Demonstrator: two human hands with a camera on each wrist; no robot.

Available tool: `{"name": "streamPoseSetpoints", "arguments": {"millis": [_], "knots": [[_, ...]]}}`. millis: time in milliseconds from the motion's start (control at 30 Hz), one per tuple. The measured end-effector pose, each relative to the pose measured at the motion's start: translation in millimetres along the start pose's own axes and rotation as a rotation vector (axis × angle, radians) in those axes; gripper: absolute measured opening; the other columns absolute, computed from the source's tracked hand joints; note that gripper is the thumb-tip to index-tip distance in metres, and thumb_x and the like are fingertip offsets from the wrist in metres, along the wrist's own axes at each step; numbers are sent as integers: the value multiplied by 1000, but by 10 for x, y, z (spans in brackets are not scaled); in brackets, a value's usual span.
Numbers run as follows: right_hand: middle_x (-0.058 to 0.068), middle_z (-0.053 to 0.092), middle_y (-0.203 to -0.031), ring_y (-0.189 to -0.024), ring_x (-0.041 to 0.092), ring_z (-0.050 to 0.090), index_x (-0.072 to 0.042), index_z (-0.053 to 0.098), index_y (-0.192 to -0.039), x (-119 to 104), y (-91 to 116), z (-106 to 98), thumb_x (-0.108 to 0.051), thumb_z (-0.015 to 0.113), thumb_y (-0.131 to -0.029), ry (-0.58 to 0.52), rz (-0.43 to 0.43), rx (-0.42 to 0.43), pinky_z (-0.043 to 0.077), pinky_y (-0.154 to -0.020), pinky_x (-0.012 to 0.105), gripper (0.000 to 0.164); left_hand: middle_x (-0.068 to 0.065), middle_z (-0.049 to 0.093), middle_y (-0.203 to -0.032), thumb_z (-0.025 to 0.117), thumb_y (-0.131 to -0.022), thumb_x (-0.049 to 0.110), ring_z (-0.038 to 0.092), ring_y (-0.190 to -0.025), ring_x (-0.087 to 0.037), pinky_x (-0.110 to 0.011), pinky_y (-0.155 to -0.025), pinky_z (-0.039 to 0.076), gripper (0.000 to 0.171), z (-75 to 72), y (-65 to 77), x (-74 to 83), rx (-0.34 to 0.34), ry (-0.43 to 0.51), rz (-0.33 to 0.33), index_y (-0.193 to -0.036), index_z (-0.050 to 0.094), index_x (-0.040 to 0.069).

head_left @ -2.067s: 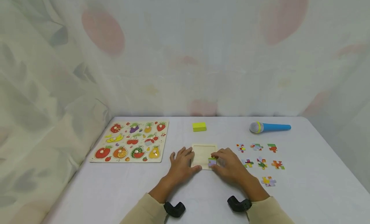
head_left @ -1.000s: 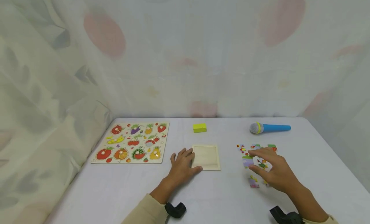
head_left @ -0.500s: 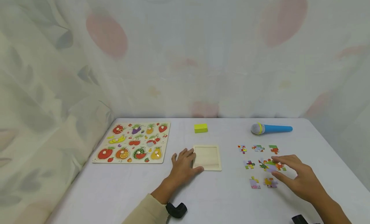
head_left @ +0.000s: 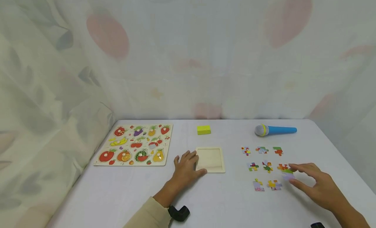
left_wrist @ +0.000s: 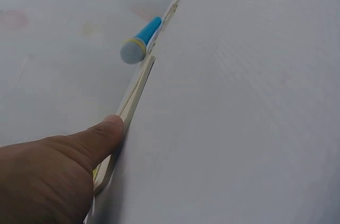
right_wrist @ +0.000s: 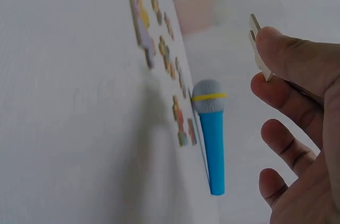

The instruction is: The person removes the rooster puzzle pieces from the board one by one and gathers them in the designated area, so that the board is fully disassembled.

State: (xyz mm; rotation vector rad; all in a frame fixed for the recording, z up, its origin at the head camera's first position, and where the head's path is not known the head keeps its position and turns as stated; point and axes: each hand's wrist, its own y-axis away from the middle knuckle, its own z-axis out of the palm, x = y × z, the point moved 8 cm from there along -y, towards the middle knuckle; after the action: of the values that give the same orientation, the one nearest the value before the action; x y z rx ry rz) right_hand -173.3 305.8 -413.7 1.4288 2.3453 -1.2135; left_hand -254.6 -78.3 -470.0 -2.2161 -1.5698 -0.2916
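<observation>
My right hand (head_left: 321, 184) holds a green-and-lilac jigsaw piece (head_left: 288, 174) between thumb and fingertips. In the right wrist view the jigsaw piece (right_wrist: 260, 57) shows edge-on, raised above the tabletop. From the head view it overlaps the orange piece (head_left: 282, 167) at the right of several loose jigsaw pieces (head_left: 267, 167). My left hand (head_left: 185, 171) rests at the left side of a square wooden puzzle tray (head_left: 209, 160), which has no pieces in it. The left wrist view shows the thumb (left_wrist: 103, 136) lying on the tray's rim (left_wrist: 139, 88).
A blue toy microphone (head_left: 277, 130) lies behind the loose pieces. At the back middle stands a yellow-green block (head_left: 204, 130). On the left lies a fruit knob-puzzle board (head_left: 133, 145). Patterned cloth (head_left: 188, 58) hangs behind and to the left of the table.
My right hand has carried the jigsaw piece from the tray rightward, over the loose pieces, to their right side. My left hand has stayed at the tray.
</observation>
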Motion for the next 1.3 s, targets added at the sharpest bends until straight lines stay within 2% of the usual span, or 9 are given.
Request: {"name": "streamPoseSetpoints", "arguments": {"millis": [267, 467, 600, 767, 1067, 1300], "knots": [[-14, 64, -105, -98, -7, 48, -11, 71, -113, 170, 116, -12, -7, 89, -64, 53, 72, -50, 36, -74, 11, 53, -9, 50, -140, 75, -79, 50, 37, -132, -32, -65, -100, 18, 68, 1, -14, 2, -2, 6, 0, -126, 63, 3], [-12, 65, -105, -96, -6, 49, -10, 71, -112, 207, 179, 21, -3, 88, -63, 41, 31, -61, 37, -72, 12, 53, -9, 51, -139, 75, -79, 50, 37, -132, -33, -66, -100, 18, 68, 1, -10, 14, -6, 11, 3, -126, 62, 3], [-13, 63, -106, -97, -7, 48, -12, 70, -114, 278, 234, 77, -6, 87, -67, 28, 76, -84, 34, -77, 9, 50, -9, 51, -139, 75, -79, 50, 38, -132, -33, -66, -100, 18, 68, -3, -3, 9, -3, 9, 7, -126, 63, 3], [-11, 61, -105, -101, -11, 45, -14, 70, -115, 366, 295, 153, -16, 85, -73, 37, 147, -118, 25, -84, 3, 44, -9, 51, -139, 75, -78, 51, 38, -132, -31, -66, -100, 18, 68, -3, -5, -7, 2, 3, 12, -126, 63, 3], [-15, 63, -104, -100, -11, 44, -16, 73, -108, 382, 311, 168, -21, 88, -68, 117, 126, -94, 24, -82, 2, 43, -9, 51, -139, 75, -78, 52, 38, -132, -32, -66, -99, 19, 68, 1, 1, -10, 3, 6, 17, -125, 63, 4], [-14, 63, -107, -103, -11, 43, -18, 72, -110, 390, 308, 160, -20, 88, -69, 112, 117, -92, 22, -85, 1, 44, -9, 52, -138, 76, -78, 50, 39, -132, -32, -67, -99, 18, 67, 3, -13, -15, 7, 17, 19, -124, 64, 4]]}}
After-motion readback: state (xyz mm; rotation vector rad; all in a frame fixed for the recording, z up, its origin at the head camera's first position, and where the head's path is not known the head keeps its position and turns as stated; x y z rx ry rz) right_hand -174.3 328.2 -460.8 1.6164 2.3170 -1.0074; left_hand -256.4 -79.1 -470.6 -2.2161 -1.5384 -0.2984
